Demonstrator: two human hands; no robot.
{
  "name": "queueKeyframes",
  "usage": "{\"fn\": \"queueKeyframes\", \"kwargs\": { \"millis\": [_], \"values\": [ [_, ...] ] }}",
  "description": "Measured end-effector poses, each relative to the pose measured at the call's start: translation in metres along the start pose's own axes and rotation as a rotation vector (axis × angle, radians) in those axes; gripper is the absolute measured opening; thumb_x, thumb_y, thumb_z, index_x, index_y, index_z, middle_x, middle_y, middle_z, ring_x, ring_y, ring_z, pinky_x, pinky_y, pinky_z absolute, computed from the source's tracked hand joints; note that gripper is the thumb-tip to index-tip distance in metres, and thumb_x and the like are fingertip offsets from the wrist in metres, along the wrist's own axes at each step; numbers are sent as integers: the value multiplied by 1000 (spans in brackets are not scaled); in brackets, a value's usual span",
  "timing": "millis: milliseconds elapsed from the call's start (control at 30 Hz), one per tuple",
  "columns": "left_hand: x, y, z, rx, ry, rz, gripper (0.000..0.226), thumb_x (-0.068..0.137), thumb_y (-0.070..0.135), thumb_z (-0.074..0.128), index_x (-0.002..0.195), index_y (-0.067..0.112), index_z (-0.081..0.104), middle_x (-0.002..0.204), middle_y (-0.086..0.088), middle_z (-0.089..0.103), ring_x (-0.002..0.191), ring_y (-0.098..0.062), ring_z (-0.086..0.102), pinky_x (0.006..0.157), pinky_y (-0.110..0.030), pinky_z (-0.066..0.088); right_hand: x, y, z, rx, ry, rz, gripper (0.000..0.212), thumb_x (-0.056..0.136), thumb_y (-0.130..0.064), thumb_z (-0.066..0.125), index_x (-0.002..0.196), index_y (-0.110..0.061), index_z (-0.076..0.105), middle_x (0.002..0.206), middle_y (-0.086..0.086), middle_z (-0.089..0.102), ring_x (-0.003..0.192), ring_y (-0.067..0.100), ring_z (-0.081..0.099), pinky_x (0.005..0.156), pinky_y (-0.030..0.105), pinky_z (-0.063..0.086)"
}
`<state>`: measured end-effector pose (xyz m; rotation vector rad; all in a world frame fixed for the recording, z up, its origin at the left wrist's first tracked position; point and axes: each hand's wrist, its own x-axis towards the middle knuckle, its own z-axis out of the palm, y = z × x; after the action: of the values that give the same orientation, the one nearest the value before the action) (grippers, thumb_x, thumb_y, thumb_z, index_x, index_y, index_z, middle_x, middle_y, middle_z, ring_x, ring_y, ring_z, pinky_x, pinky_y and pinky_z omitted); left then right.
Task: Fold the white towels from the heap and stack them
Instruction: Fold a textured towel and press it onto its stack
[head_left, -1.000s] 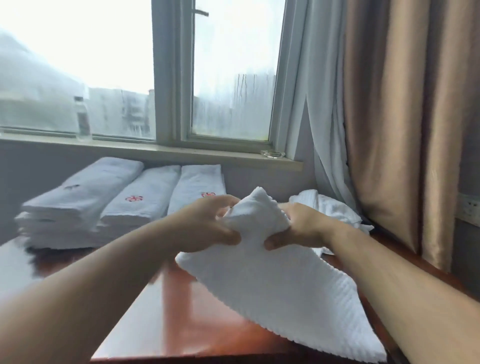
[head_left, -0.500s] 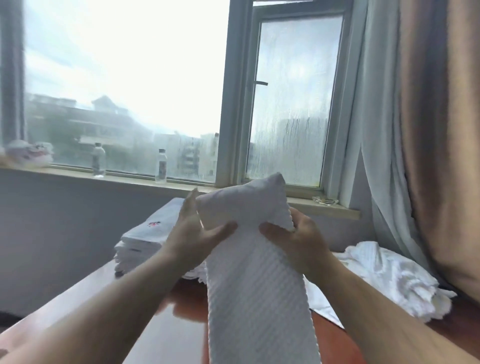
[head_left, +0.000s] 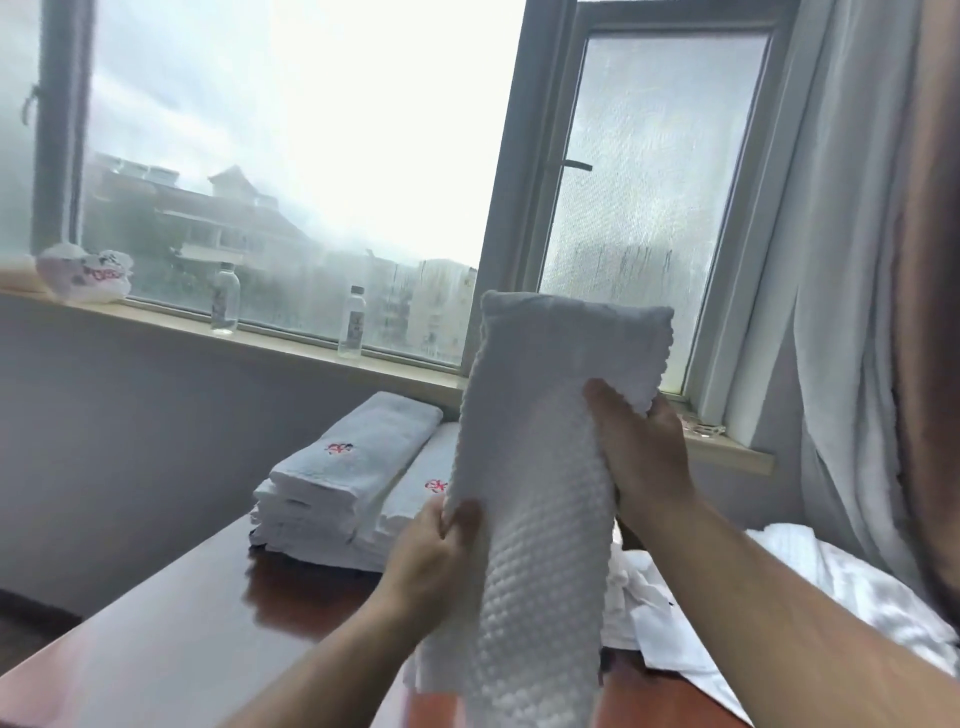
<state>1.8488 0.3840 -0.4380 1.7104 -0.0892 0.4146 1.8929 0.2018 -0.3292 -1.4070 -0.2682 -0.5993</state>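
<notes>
White waffle towel, folded strip, long axis vert., held up over table btwn my hands: right hand gripping upper right edge, left hand pinching left edge lower; folded stack far-left, nearer left hand.

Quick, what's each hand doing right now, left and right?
Left hand: closed, gripping the white towel at its left edge.
Right hand: closed, gripping the same towel higher up, at its right edge.

Hotel-like room, stacked logo towels, curtains, bottles on windowsill
</notes>
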Motion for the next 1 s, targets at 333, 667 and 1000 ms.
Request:
{"fn": "queueKeyframes", "kwargs": {
  "millis": [333,667,1000],
  "values": [
    [90,-6,-51,281,51,55,38,102,54,42,104,23,64,99,7,70,97,-17,64,88,-37,48,90,47,54,-203,-65,-4,25,75,-61,67,93,-45,72,88,-10,77,86,20,75,84,53,61],
    [180,-19,-63,375,-41,-71,44,101,57,40,110,23,67,107,7,72,106,-17,65,102,-40,47,174,129,72,-301,-253,140,36,100,-43,51,110,-14,70,94,2,79,88,28,75,70,41,60],
    [254,-69,-34,619,-154,-418,64,105,57,27,145,14,50,152,-9,47,139,-27,43,114,-31,28,241,253,100,-605,-221,485,42,100,-40,53,118,-4,65,115,19,68,104,38,65,87,41,54]
  ]
}}
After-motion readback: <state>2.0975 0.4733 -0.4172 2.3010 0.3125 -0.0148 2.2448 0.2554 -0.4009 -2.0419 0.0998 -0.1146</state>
